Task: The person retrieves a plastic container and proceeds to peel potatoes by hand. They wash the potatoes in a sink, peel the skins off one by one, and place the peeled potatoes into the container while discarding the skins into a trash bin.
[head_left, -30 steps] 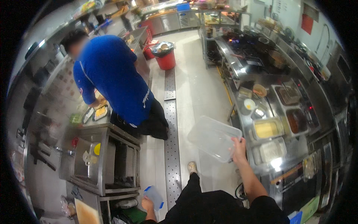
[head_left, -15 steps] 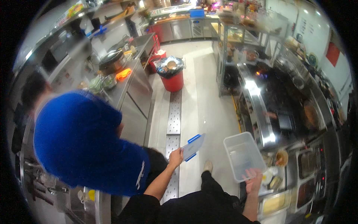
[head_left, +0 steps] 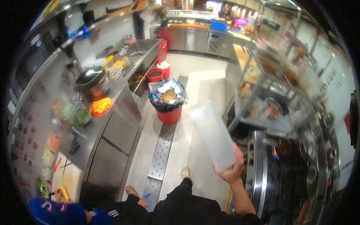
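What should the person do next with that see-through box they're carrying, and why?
Probably keep carrying the clear plastic container straight ahead along the floor, staying a little left. The right hand grips it only at its lower end, so it tilts up in the air with nothing under it. A lit burner glows close on the right, and a full red bin stands ahead.

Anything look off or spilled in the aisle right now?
No spill shows on the floor. The red bin is heaped above its rim with rubbish. A burner is lit on the stove to the right. The right hand holds a clear tub tilted; the left hand is out of view.
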`<state>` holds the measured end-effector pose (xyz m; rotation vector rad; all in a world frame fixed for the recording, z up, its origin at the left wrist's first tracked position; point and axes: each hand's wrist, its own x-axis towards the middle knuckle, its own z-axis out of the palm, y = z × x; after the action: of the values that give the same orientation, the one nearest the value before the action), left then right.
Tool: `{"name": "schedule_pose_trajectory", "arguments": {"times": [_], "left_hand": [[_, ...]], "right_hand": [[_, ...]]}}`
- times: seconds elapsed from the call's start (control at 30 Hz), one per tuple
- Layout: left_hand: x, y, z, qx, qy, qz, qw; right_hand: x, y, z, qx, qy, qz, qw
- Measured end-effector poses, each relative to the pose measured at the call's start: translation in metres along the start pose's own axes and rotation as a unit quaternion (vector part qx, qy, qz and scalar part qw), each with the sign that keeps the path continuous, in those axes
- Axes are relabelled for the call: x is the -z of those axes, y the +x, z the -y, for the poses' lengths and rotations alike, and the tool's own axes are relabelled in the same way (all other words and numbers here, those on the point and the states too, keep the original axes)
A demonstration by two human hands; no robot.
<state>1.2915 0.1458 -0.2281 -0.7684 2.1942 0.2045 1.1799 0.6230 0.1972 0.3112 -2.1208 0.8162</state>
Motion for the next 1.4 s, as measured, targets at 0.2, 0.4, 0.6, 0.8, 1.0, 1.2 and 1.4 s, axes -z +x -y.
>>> {"name": "schedule_pose_trajectory", "arguments": {"times": [0.2, 0.4, 0.6, 0.8, 1.0, 1.2, 1.4], "left_hand": [[0.206, 0.047, -0.287, -0.155, -0.013, -0.080, 0.985], [0.455, 0.092, -0.589, -0.374, -0.310, -0.293, 0.823], [0.552, 0.171, -0.807, -0.264, -0.727, -0.079, 0.629], [0.613, 0.190, -0.905, -0.181, -0.835, 0.039, 0.518], [0.686, 0.307, -1.019, -0.205, -0.857, 0.032, 0.472], [0.826, 0.381, -1.117, -0.251, -0.888, -0.016, 0.386], [0.927, 0.446, -1.169, -0.279, -0.886, -0.059, 0.366]], "right_hand": [[-0.088, 0.118, -0.183, 0.101, -0.167, 0.031, 0.980], [-0.178, 0.213, -0.388, -0.207, -0.086, -0.074, 0.972], [-0.317, 0.336, -0.646, -0.654, 0.200, -0.173, 0.709], [-0.451, 0.537, -0.742, -0.661, 0.438, -0.028, 0.609], [-0.625, 0.655, -0.825, -0.649, 0.527, 0.155, 0.527], [-0.744, 0.753, -0.836, -0.624, 0.465, 0.293, 0.556], [-0.909, 0.848, -0.844, -0.537, 0.478, 0.448, 0.532]]}}
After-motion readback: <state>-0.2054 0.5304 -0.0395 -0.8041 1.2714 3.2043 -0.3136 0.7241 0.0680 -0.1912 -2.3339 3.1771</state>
